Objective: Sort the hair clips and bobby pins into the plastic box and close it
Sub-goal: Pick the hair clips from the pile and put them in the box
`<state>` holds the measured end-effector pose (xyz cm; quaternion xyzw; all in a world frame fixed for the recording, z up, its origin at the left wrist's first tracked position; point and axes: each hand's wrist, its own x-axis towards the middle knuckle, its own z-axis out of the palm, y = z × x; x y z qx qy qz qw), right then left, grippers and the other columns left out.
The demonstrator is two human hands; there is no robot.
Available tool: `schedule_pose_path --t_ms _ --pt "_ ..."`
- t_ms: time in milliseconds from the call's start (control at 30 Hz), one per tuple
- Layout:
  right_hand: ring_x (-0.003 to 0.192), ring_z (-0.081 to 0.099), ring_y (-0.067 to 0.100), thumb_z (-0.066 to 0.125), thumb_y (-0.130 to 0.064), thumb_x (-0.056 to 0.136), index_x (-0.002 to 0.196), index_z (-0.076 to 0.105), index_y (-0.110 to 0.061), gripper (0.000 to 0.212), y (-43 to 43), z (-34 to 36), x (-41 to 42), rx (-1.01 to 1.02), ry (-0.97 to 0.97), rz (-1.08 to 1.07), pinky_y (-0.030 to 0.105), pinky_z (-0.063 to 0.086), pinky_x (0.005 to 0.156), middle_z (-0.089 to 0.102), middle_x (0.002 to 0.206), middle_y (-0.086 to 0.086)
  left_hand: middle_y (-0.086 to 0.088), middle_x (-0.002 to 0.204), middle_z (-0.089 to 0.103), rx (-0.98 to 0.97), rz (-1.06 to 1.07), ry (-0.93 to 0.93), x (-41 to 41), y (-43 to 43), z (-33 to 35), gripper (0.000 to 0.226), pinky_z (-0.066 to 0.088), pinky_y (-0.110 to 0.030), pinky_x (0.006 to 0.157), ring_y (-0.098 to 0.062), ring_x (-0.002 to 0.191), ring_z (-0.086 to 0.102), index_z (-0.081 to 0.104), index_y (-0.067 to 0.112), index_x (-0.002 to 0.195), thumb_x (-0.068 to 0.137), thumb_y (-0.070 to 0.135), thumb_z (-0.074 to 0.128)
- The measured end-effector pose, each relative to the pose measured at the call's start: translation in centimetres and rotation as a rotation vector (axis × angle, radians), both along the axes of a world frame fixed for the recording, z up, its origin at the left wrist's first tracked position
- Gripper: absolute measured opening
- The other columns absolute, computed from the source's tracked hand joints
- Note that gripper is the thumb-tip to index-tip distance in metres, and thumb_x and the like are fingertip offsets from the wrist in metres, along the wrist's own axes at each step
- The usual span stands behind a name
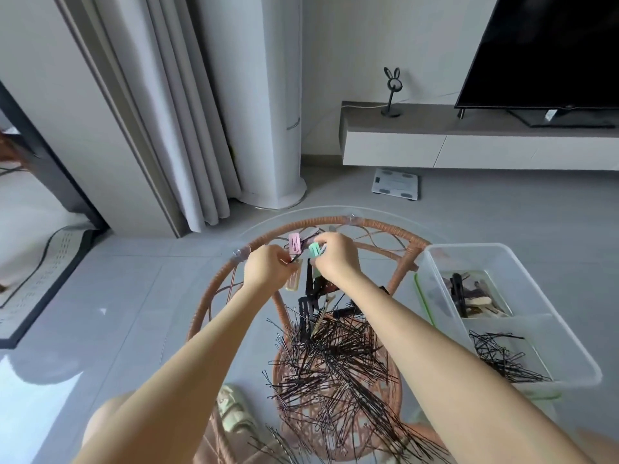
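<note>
- Grey floor tiles [134,296] are seen beneath a round glass tabletop [274,226] set on a rattan frame [378,224]; pale curtains [174,128] and a dark television [552,45] are seen behind it.
- A pink hair clip [294,244], flat and rectangular with cut-out slots, is pinched at its lower end by the curled fingers of the left hand [268,267].
- A mint-green hair clip [315,250] of the same shape is gripped by the right hand [336,259], just beside the pink one; both hands are held close together at the table's far side.
- A pale translucent clip [294,279] is seen just below the left hand's grip, and black clips [310,296] just below the right hand's.
- Nearer the person than both grips, a loose heap of thin black bobby pins [335,356] is spread on the glass.
- Well to the right of the grips, the clear plastic box [556,329] is stood open: dark and cream clips [465,296] are held in its far compartment, sorted bobby pins [502,358] in the near one.
</note>
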<state>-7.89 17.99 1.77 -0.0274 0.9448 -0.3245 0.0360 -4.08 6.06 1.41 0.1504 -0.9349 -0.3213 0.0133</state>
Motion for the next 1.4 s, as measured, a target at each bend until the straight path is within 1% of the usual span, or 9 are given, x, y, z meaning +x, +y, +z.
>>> schedule_pose_path --t_ms 267,400,500,600,767,933,1100,1233,1400 --pt "0.078 0.059 0.015 0.069 -0.006 0.078 0.115 0.061 -0.011 0.038 3.0 3.5 0.3 -0.292 0.214 -0.142 0.008 0.04 0.047 0.067 0.109 0.01 -0.016 0.107 0.066 -0.269 -0.138 -0.058 0.4 1.4 0.6 0.04 0.052 -0.036 0.077 -0.031 0.094 0.065 0.055 0.004 0.117 0.084 0.026 0.063" --pt "0.085 0.059 0.014 0.072 -0.007 0.076 0.115 0.063 -0.01 0.04 6.0 5.6 0.3 -0.377 0.225 -0.174 0.015 0.048 0.059 0.065 0.113 0.009 -0.016 0.105 0.065 -0.48 -0.213 -0.112 0.5 2.4 1.0 0.023 0.052 -0.032 0.072 -0.029 0.093 0.063 0.059 -0.001 0.109 0.089 0.007 0.052" --pt "0.085 0.058 0.012 0.075 -0.007 0.073 0.112 0.065 -0.011 0.041 9.0 6.8 0.5 -0.402 0.263 -0.198 0.002 0.041 0.055 0.066 0.11 0.006 -0.015 0.106 0.066 -0.627 -0.278 -0.146 0.5 3.2 1.2 0.027 0.052 -0.029 0.074 -0.026 0.094 0.064 0.06 0.0 0.111 0.087 -0.003 0.048" --pt "0.089 0.062 0.015 0.076 -0.006 0.07 0.11 0.066 -0.014 0.042 13.0 7.7 1.0 -0.432 0.291 -0.228 0.018 0.05 0.07 0.066 0.108 0.004 -0.014 0.108 0.066 -0.702 -0.296 -0.168 0.6 3.4 1.5 0.029 0.053 -0.031 0.077 -0.026 0.096 0.064 0.059 0.0 0.113 0.086 -0.005 0.05" --pt "0.076 0.059 0.018 0.073 -0.005 0.071 0.105 0.067 -0.022 0.039 20.2 7.9 2.8 -0.172 0.381 -0.165 0.032 0.051 0.072 0.068 0.096 0.0 -0.013 0.107 0.067 -0.713 -0.293 -0.185 1.2 2.8 1.9 0.04 0.055 -0.03 0.076 -0.023 0.093 0.066 0.047 -0.001 0.124 0.085 0.001 0.058" --pt "0.071 0.053 0.009 0.067 -0.005 0.076 0.094 0.07 -0.031 0.032 23.0 6.0 4.1 0.109 0.281 0.063 0.021 0.038 0.067 0.062 0.09 -0.014 -0.016 0.104 0.065 -0.497 -0.173 -0.132 2.6 2.9 3.6 0.021 0.046 -0.033 0.071 -0.033 0.095 0.062 0.061 0.003 0.105 0.087 0.004 0.05" --pt "0.088 0.061 0.012 0.066 -0.002 0.078 0.097 0.071 -0.023 0.029 23.4 4.0 4.3 0.085 0.06 0.182 0.023 0.044 0.081 0.07 0.104 -0.001 -0.017 0.077 0.067 -0.466 -0.298 -0.034 4.3 4.3 7.7 0.015 0.046 -0.032 0.056 -0.032 0.078 0.068 0.057 0.003 0.074 0.085 0.005 0.048" --pt "0.096 0.062 0.016 0.058 -0.003 0.084 0.096 0.072 -0.018 0.023 24.4 4.2 4.9 -0.011 0.243 0.026 0.025 0.045 0.087 0.07 0.103 -0.001 -0.014 0.057 0.06 -0.37 -0.421 0.159 4.6 9.3 10.7 0.031 0.03 -0.019 0.038 -0.02 0.041 0.048 0.048 0.009 0.053 0.085 0.01 0.049" --pt "0.082 0.064 0.021 0.052 0.002 0.086 0.09 0.072 -0.011 0.024 25.9 5.4 6.0 -0.13 0.432 -0.206 0.028 0.047 0.075 0.072 0.091 0.006 -0.003 0.06 0.056 -0.49 -0.803 0.08 2.5 18.5 11.7 0.025 0.045 -0.023 0.049 -0.016 0.052 0.051 0.063 0.005 0.073 0.09 0.016 0.048"
